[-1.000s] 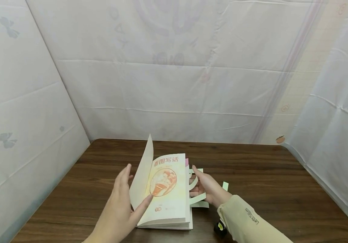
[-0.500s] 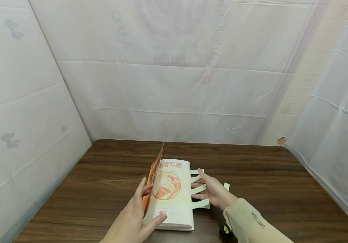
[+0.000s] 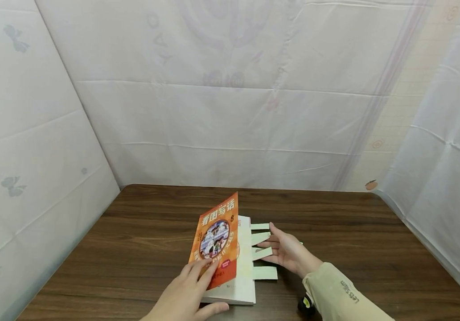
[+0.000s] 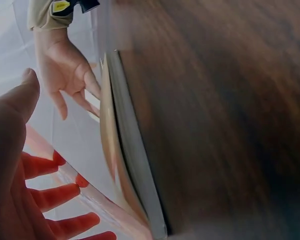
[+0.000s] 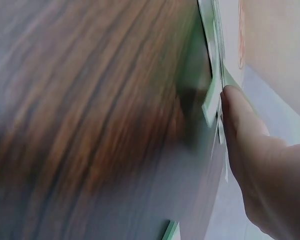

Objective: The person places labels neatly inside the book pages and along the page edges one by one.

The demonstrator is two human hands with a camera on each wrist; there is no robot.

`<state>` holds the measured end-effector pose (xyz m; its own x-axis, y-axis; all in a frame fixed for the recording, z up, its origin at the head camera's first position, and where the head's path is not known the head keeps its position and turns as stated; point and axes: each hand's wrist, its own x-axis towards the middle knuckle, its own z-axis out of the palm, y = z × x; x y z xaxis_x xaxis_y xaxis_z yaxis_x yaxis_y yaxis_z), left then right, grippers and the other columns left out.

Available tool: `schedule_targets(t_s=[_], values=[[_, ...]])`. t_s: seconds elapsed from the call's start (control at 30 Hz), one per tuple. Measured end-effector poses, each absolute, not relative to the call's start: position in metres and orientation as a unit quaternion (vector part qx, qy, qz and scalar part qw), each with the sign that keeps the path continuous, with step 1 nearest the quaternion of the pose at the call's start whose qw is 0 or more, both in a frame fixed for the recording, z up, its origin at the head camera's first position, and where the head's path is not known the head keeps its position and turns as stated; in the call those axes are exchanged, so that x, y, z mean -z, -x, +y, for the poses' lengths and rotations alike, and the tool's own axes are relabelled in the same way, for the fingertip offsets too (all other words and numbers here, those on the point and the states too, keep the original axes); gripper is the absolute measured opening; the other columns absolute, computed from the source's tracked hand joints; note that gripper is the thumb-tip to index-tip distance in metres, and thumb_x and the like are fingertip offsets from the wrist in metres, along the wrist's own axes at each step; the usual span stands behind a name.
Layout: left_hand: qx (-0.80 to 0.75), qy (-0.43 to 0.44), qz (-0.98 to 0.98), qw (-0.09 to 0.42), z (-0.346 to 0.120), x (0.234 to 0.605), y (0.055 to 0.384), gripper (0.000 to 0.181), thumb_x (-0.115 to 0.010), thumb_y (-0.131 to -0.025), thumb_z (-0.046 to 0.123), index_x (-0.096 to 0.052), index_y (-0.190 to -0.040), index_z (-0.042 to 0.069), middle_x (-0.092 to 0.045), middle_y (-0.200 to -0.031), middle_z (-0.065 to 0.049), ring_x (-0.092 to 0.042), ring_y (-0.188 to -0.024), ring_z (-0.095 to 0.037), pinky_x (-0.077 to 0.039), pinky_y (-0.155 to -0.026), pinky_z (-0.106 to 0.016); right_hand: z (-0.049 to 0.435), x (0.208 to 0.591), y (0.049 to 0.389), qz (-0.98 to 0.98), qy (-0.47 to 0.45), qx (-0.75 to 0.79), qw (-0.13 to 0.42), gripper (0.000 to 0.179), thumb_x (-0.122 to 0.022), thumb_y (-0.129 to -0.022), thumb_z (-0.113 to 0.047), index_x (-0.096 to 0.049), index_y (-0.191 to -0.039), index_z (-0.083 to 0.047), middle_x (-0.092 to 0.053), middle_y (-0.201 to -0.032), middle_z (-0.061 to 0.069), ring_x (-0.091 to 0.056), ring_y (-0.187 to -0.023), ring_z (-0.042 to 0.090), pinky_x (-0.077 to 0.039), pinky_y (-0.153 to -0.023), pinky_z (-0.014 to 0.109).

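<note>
A thick book (image 3: 246,287) lies on the table with its orange front cover (image 3: 217,234) raised at a slant over the white pages. My left hand (image 3: 183,290) rests its fingers on the outside of that cover, thumb apart near the book's lower edge. Spread fingers (image 4: 57,197) show against the cover in the left wrist view. Pale green paper strips (image 3: 265,273) stick out from the book's right side. Beside them is my right hand (image 3: 292,256), palm turned toward the book, fingers loosely extended among the strips. In the right wrist view, its fingertips come right at the strips (image 5: 211,100).
Dark wood-grain tabletop (image 3: 354,249) surrounds the book. Another green strip (image 5: 171,231) lies on the table by the right wrist. A small black device (image 3: 306,305) sits under the right sleeve. White printed cloth (image 3: 230,133) hangs behind and at both sides.
The cover has swung from standing open at the left over to the right, now covering much of the title page. My left hand moved right with it; the right hand shifted slightly right.
</note>
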<state>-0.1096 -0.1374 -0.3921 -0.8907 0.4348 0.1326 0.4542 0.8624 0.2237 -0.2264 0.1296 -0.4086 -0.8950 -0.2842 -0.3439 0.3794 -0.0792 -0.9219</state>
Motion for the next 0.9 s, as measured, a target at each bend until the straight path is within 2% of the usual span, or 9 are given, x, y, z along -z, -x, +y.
schedule_targets(t_s=[0.13, 0.3, 0.37, 0.6, 0.7, 0.9], values=[[0.109, 0.246, -0.963, 0.018, -0.136, 0.397, 0.111, 0.083, -0.049, -0.087, 0.075, -0.051, -0.145, 0.015, -0.052, -0.140, -0.011, -0.050, -0.125, -0.034, -0.052, -0.092, -0.053, 0.134, 0.408, 0.226, 0.642, -0.036, 0.732, 0.224, 0.082, -0.037, -0.106, -0.046, -0.014, -0.147, 0.021, -0.035, -0.147, 0.040, -0.046, -0.133, 0.048, -0.045, -0.104, 0.054], [0.102, 0.247, -0.963, -0.026, -0.134, 0.400, 0.113, 0.079, -0.048, -0.086, 0.077, -0.055, -0.142, 0.021, -0.051, -0.143, -0.009, -0.050, -0.122, -0.033, -0.051, -0.093, -0.053, 0.140, 0.408, 0.226, 0.642, -0.033, 0.733, 0.220, 0.084, -0.038, -0.105, -0.050, -0.020, -0.146, 0.020, -0.040, -0.144, 0.039, -0.058, -0.123, 0.042, -0.051, -0.099, 0.046], [0.096, 0.251, -0.963, -0.030, -0.134, 0.401, 0.114, 0.076, -0.048, -0.086, 0.077, -0.056, -0.140, 0.023, -0.052, -0.142, -0.008, -0.051, -0.120, -0.031, -0.051, -0.093, -0.052, 0.142, 0.409, 0.226, 0.646, -0.035, 0.732, 0.213, 0.082, -0.038, -0.104, -0.051, -0.024, -0.145, 0.019, -0.040, -0.144, 0.039, -0.058, -0.123, 0.042, -0.053, -0.096, 0.042], [0.082, 0.256, -0.962, -0.045, -0.132, 0.403, 0.117, 0.075, -0.049, -0.085, 0.078, -0.061, -0.136, 0.025, -0.055, -0.140, -0.006, -0.051, -0.115, -0.030, -0.050, -0.092, -0.051, 0.149, 0.408, 0.224, 0.643, -0.046, 0.740, 0.192, 0.078, -0.039, -0.105, -0.049, -0.031, -0.144, 0.016, -0.036, -0.147, 0.039, -0.053, -0.129, 0.044, -0.045, -0.107, 0.048], [0.082, 0.256, -0.962, -0.051, -0.132, 0.403, 0.120, 0.073, -0.050, -0.084, 0.077, -0.063, -0.133, 0.024, -0.056, -0.137, -0.007, -0.050, -0.112, -0.029, -0.049, -0.092, -0.051, 0.153, 0.407, 0.223, 0.634, -0.045, 0.751, 0.182, 0.078, -0.041, -0.104, -0.049, -0.030, -0.145, 0.017, -0.038, -0.147, 0.039, -0.055, -0.127, 0.044, -0.048, -0.104, 0.044], [0.070, 0.257, -0.963, -0.033, -0.133, 0.402, 0.122, 0.071, -0.049, -0.086, 0.076, -0.066, -0.129, 0.022, -0.060, -0.131, -0.008, -0.051, -0.105, -0.027, -0.048, -0.089, -0.050, 0.159, 0.403, 0.222, 0.622, -0.062, 0.765, 0.153, 0.069, -0.040, -0.106, -0.042, -0.032, -0.145, 0.014, -0.045, -0.144, 0.035, -0.060, -0.123, 0.040, -0.054, -0.095, 0.039]])
